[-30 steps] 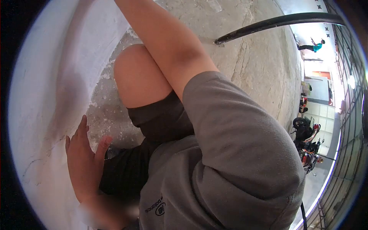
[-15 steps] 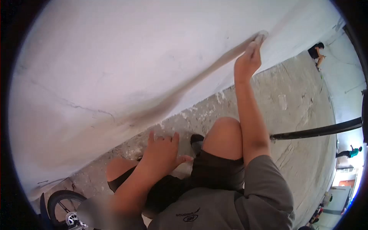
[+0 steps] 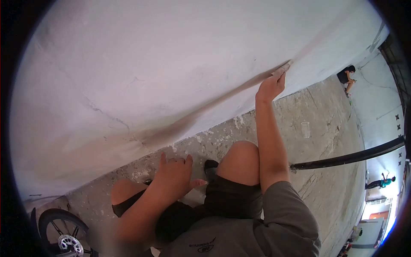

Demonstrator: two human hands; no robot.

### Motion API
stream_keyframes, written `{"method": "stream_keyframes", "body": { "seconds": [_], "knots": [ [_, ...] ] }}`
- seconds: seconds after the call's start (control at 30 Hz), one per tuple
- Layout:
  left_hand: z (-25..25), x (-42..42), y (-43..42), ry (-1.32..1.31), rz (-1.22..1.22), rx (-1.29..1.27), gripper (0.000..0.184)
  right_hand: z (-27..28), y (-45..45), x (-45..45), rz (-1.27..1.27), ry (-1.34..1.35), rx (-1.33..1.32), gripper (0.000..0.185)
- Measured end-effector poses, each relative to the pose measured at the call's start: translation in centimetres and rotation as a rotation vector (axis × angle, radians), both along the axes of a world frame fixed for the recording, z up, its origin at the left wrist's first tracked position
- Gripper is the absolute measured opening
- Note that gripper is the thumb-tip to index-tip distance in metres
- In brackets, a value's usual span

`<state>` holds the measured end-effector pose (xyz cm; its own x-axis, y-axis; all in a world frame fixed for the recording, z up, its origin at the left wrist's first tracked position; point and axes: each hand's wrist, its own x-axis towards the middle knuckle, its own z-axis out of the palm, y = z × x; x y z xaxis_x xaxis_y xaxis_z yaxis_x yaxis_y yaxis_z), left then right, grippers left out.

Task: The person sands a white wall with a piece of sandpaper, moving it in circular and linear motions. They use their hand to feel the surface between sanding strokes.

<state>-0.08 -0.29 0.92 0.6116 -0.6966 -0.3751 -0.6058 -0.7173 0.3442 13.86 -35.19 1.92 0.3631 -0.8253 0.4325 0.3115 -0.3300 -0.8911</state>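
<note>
Presently, the broad white-painted wall (image 3: pixel 171 64) is located from 9 to 2 o'clock, and its surface is met at 2 o'clock by the right hand (image 3: pixel 272 88), whose fingers are pressed together; whether anything is held beneath them cannot be told. The left hand (image 3: pixel 173 173) is held at 7 o'clock near the rough grey concrete floor (image 3: pixel 317 171), empty, with fingers loosely spread. Even pressure could be lost through the long reach from a low posture, and fingertips could be scraped if the thin dark crack (image 3: pixel 112 118) were rubbed.
</note>
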Motion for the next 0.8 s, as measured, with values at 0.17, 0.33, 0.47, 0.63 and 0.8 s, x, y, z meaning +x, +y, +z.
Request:
{"method": "stream_keyframes", "body": {
  "seconds": [0.17,0.33,0.47,0.63,0.8],
  "knots": [
    [0.2,-0.2,0.0,-0.026,-0.024,-0.035,0.091,-2.6,-2.4,0.9,-0.059,-0.063,-0.009,0.050],
    [0.2,0.0,0.1,-0.010,-0.010,-0.046,0.091,0.1,1.1,0.3,-0.033,-0.104,-0.798,0.046],
    [-1.4,-0.3,0.5,-0.156,0.001,-0.184,0.086,1.0,3.6,0.6,-0.048,-0.277,-1.189,0.042],
    [0.4,0.4,0.2,-0.008,-0.013,-0.057,0.091,-0.8,0.1,0.6,-0.055,-0.045,-0.359,0.054],
    [0.5,0.1,0.0,-0.023,-0.028,-0.057,0.091,-2.1,-1.5,0.2,0.042,-0.076,0.237,0.054]
  ]
}}
